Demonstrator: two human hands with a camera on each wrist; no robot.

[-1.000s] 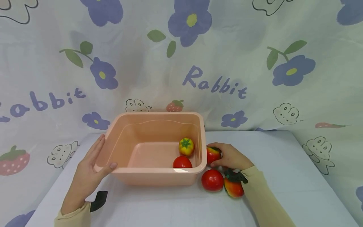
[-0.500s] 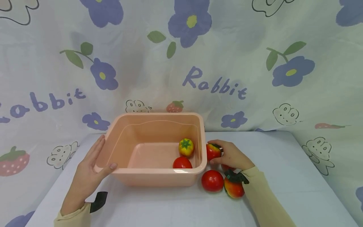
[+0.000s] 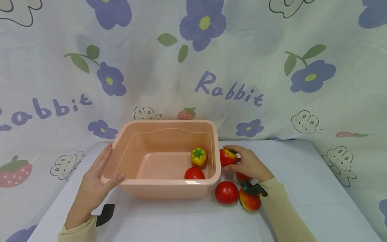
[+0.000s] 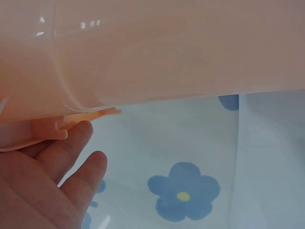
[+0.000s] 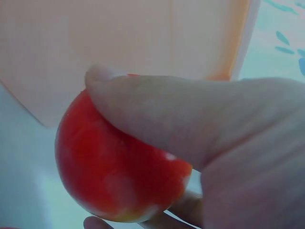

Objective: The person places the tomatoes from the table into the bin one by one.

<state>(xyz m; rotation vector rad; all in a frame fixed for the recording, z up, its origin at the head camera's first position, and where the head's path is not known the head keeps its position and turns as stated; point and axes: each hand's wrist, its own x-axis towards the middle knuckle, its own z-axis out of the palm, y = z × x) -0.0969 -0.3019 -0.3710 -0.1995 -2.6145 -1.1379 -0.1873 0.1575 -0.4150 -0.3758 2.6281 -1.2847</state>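
A peach-coloured plastic basin [image 3: 169, 186] stands on the table. My left hand [image 3: 92, 186] grips its front left corner, the thumb over the rim and the fingers along the outer left side. In the left wrist view, fingertips [image 4: 78, 136] lie under the rim. Beside the basin's right wall, my right hand [image 3: 249, 164] holds a red tomato [image 3: 227, 157] with a yellowish, green-leaved top. The right wrist view shows the thumb across this tomato [image 5: 109, 167]. Inside the basin lie a yellow-red tomato [image 3: 198, 157] with a green calyx and a red tomato [image 3: 194, 173].
A round red tomato [image 3: 226, 193] and a red-orange fruit [image 3: 250, 200] sit in front of my right wrist. Another red one [image 3: 243, 177] is partly hidden under the hand. A printed cloth [image 3: 169, 77] hangs behind the white table [image 3: 169, 222].
My right hand has risen slightly and shifted a little right with the tomato, uncovering more of the red one beneath it. The left hand and the basin have stayed put.
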